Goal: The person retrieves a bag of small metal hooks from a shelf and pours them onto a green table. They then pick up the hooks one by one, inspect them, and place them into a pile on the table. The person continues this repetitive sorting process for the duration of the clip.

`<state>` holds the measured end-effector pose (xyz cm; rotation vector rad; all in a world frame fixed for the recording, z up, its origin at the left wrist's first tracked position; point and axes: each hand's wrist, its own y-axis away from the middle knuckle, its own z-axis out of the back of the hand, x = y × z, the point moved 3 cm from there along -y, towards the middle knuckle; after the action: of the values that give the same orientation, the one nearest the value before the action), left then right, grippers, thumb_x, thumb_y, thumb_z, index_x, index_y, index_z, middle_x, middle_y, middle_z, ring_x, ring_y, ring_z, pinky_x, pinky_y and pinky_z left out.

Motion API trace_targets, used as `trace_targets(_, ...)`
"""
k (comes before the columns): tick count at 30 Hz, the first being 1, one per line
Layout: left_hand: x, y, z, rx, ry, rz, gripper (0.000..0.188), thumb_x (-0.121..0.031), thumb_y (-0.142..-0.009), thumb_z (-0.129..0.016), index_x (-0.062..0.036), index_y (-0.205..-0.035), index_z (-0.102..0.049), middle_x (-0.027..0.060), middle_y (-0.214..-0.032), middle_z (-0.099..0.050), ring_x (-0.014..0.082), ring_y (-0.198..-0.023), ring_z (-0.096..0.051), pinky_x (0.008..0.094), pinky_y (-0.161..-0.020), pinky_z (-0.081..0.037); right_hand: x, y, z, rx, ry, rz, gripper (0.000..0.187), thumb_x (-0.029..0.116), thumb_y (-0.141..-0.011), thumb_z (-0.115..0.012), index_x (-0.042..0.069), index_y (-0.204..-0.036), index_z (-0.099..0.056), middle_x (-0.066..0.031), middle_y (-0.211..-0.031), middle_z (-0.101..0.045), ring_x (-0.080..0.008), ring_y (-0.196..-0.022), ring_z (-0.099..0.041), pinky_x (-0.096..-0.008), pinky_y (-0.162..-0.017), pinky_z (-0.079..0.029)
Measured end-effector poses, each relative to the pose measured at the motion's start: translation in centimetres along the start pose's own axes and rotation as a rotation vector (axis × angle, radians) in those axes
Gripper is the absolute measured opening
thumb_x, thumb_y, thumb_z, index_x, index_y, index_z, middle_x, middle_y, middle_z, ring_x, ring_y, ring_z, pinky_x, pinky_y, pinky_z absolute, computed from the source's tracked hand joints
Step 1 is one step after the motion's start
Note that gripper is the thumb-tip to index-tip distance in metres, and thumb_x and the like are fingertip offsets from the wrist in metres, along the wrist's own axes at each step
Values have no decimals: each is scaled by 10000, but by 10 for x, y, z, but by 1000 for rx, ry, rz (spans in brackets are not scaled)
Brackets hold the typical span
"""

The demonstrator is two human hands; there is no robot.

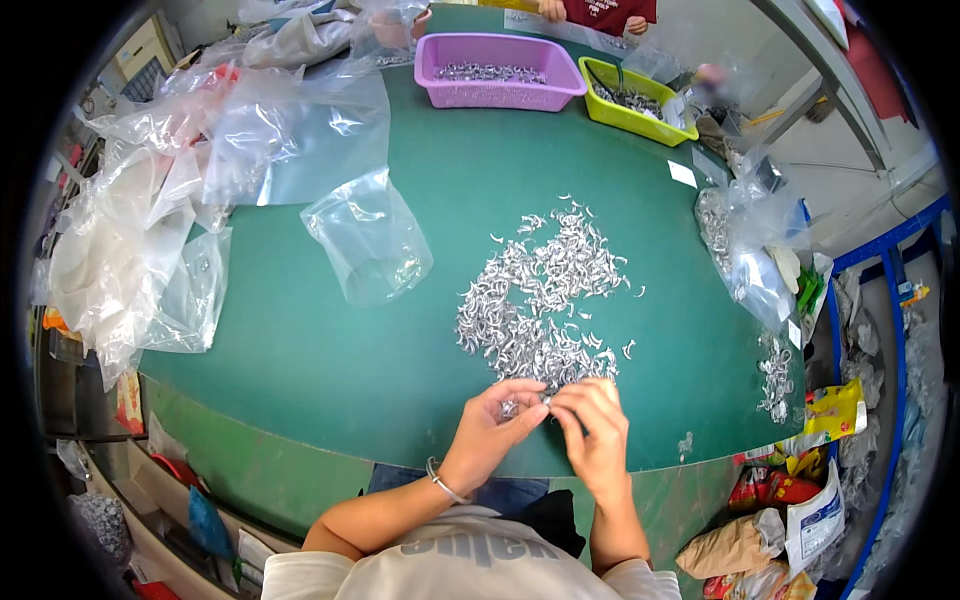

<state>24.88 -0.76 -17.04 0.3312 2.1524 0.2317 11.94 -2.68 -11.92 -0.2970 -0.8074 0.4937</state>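
Note:
Small curved silver metal pieces (530, 340) lie in a loose heap on the green table, right in front of me. At the heap's near edge, my left hand (492, 425) is cupped, with several of the pieces showing between its thumb and fingers. Close against it, my right hand (595, 430) has its thumb and fingertips pinched together at a small silver piece (547, 400). The fingertips of both hands nearly meet there, and the fingers partly hide that piece.
Clear plastic bags (140, 230) pile up at the left, and one bag (370, 240) lies nearer the heap. A purple basket (500, 97) and a yellow-green basket (640, 122) hold metal parts at the back. More pieces (775, 380) lie by the right edge. Another person (610, 15) sits opposite.

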Motion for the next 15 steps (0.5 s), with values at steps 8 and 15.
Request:
trace_targets(8, -5, 5, 2, -13, -93, -39, 144, -82, -827, -632, 5, -941, -617, -7, -790, -582, 22, -606, -424, 165, -518, -336, 11, 6, -1, -89, -174, -95, 148, -73, -688, -644, -14, -819, -608, -106, -840, -603, -222, -766, -545, -298, -725, -438)
trace_targets(15, -8, 13, -3, -16, -58, -79, 152, -63, -815, -640, 1, -952, -628, -7, -800, -582, 27, -623, -446, 161, -533, -348, -3, 25, -9, -96, -670, -446, 103, -81, -739, -623, -36, -831, -626, -76, -802, -607, -112, -705, -512, -223, -660, -417)
